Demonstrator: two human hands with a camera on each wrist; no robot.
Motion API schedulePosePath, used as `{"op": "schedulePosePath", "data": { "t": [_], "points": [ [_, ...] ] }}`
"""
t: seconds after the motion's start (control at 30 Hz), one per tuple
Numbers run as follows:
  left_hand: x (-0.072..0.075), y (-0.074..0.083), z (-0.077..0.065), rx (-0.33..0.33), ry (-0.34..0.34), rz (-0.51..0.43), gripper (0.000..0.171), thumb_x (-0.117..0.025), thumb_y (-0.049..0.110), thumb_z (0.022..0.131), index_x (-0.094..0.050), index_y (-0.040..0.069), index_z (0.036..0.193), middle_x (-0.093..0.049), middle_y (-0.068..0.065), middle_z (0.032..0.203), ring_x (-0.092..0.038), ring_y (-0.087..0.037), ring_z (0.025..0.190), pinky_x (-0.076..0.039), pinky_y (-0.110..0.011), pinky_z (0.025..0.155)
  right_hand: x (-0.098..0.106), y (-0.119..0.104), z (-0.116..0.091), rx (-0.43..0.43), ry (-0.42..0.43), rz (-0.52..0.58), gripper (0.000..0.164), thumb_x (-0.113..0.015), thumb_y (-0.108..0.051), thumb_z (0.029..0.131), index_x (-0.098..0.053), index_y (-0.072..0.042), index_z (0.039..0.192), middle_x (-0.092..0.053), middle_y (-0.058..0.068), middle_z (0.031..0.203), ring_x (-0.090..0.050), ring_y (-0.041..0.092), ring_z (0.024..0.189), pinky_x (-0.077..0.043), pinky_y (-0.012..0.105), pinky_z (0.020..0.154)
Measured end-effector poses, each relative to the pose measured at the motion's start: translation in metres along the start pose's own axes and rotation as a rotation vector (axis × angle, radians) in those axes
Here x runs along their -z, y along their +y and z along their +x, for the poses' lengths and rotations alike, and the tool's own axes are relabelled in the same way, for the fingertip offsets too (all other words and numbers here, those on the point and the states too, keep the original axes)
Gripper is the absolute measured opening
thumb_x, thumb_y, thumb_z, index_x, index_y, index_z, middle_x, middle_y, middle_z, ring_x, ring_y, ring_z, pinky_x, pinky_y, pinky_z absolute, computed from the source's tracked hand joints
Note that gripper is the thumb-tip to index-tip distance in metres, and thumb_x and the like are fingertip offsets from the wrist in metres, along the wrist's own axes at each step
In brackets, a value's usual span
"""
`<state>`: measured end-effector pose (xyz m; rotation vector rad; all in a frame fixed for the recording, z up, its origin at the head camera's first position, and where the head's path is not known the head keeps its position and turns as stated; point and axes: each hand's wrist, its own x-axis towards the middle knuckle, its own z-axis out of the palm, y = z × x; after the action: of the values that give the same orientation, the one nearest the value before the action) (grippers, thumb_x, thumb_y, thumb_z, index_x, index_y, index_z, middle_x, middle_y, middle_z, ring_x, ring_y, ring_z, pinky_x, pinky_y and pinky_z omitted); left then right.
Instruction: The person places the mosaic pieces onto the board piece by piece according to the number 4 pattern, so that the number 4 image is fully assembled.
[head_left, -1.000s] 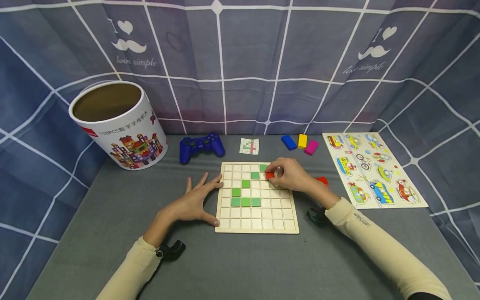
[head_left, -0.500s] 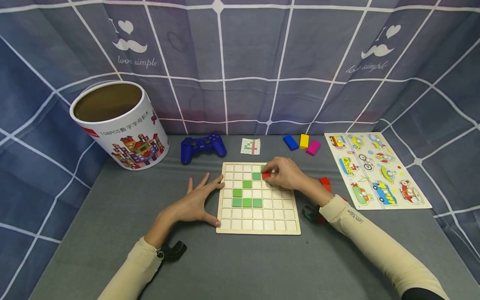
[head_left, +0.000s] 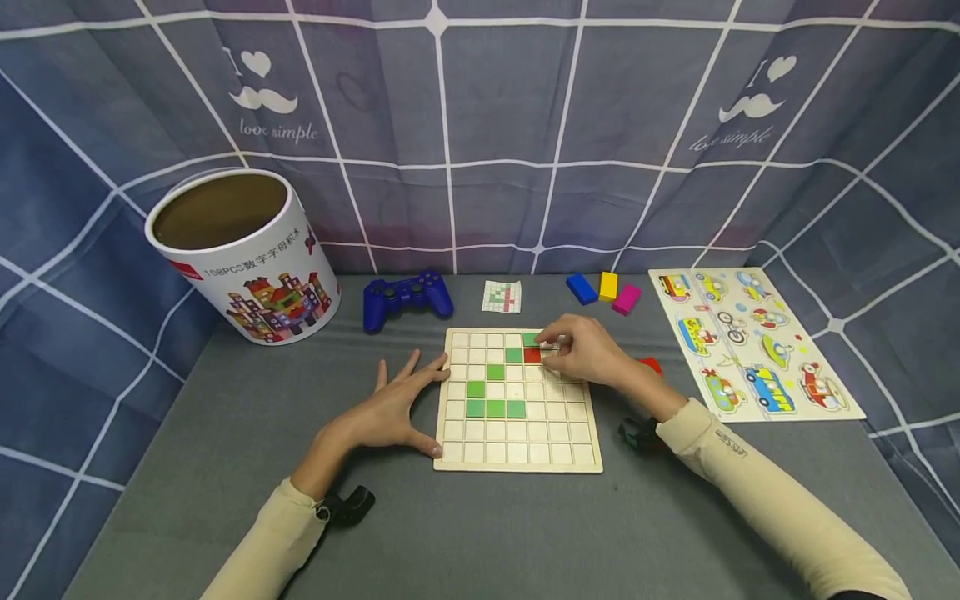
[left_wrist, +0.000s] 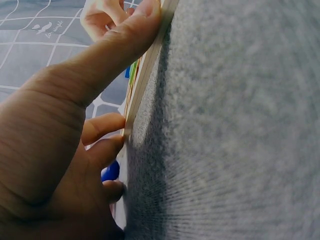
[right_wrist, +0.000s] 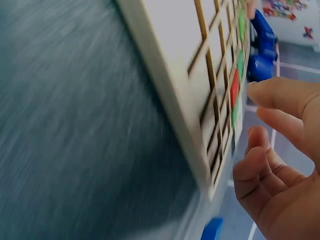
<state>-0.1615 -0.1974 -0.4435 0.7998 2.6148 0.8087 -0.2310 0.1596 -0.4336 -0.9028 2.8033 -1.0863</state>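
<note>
Grey table (head_left: pixel 480 533) — board (head_left: pixel 517 452), controller (head_left: pixel 407 300), tub (head_left: pixel 262 275)

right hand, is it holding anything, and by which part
Nothing: the right hand is empty, and the flat red square tile beside it lies in the pale wooden grid board.

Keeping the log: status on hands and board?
Left hand touching grid board, red tile in it. Right hand empty. In the way: right hand, partly covering grid board.

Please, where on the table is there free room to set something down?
A wide bare patch of table is in front of the board, between the sleeves. A smaller one lies between bucket and left hand. Crowded: the far edge, with controller, card, blocks and puzzle; also the board's far right part, under the right hand.
</note>
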Motion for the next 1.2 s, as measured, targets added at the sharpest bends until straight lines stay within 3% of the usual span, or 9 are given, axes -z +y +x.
{"op": "schedulePosePath", "data": {
  "t": [0.5, 0.6, 0.73, 0.97, 1.2],
  "points": [
    [0.001, -0.001, 0.0, 0.008, -0.008, -0.003, 0.118, -0.092, 0.057, 0.058, -0.037, 0.02, 0.155, -0.01, 0.003, 0.167, 0.006, -0.036, 0.151, 0.018, -0.072, 0.105, 0.07, 0.045, -0.06, -0.227, 0.014, 0.008, 0.034, -0.079, 0.002, 0.078, -0.076, -0.006, 0.111, -0.068, 0.016, 0.102, -0.051, 0.019, 0.056, -0.041, 0.029, 0.046],
    [0.001, -0.001, 0.0, 0.005, -0.008, -0.008, 0.117, -0.091, 0.057, 0.059, -0.037, 0.02, 0.155, -0.01, 0.002, 0.167, 0.005, -0.036, 0.151, 0.018, -0.072, 0.104, 0.079, 0.054, -0.07, -0.273, 0.022, -0.006, 0.034, -0.078, 0.002, 0.078, -0.076, -0.007, 0.111, -0.067, 0.014, 0.092, -0.048, 0.018, 0.052, -0.039, 0.029, 0.044],
    [0.001, 0.0, 0.0, 0.007, -0.01, -0.012, 0.117, -0.091, 0.057, 0.059, -0.037, 0.02, 0.156, -0.01, 0.002, 0.167, 0.005, -0.035, 0.151, 0.019, -0.072, 0.104, 0.087, 0.064, -0.082, -0.322, 0.017, -0.02, 0.034, -0.077, 0.002, 0.078, -0.076, -0.007, 0.111, -0.059, 0.009, 0.073, -0.047, 0.016, 0.05, -0.037, 0.028, 0.044],
    [0.001, 0.001, 0.001, 0.007, -0.011, -0.015, 0.117, -0.092, 0.056, 0.059, -0.036, 0.02, 0.156, -0.01, 0.002, 0.167, 0.005, -0.035, 0.151, 0.019, -0.071, 0.105, 0.092, 0.075, -0.098, -0.324, 0.0, -0.051, 0.036, -0.077, 0.005, 0.076, -0.077, -0.008, 0.109, -0.062, 0.009, 0.086, -0.048, 0.011, 0.052, -0.039, 0.026, 0.048],
    [0.001, -0.001, 0.001, 0.007, -0.005, -0.014, 0.117, -0.091, 0.057, 0.059, -0.037, 0.021, 0.155, -0.011, 0.002, 0.167, 0.005, -0.036, 0.151, 0.019, -0.071, 0.105, 0.09, 0.067, -0.114, -0.297, 0.003, -0.048, 0.035, -0.08, 0.004, 0.074, -0.077, -0.009, 0.107, -0.054, -0.002, 0.06, -0.046, 0.009, 0.051, -0.037, 0.026, 0.047]
  ]
}}
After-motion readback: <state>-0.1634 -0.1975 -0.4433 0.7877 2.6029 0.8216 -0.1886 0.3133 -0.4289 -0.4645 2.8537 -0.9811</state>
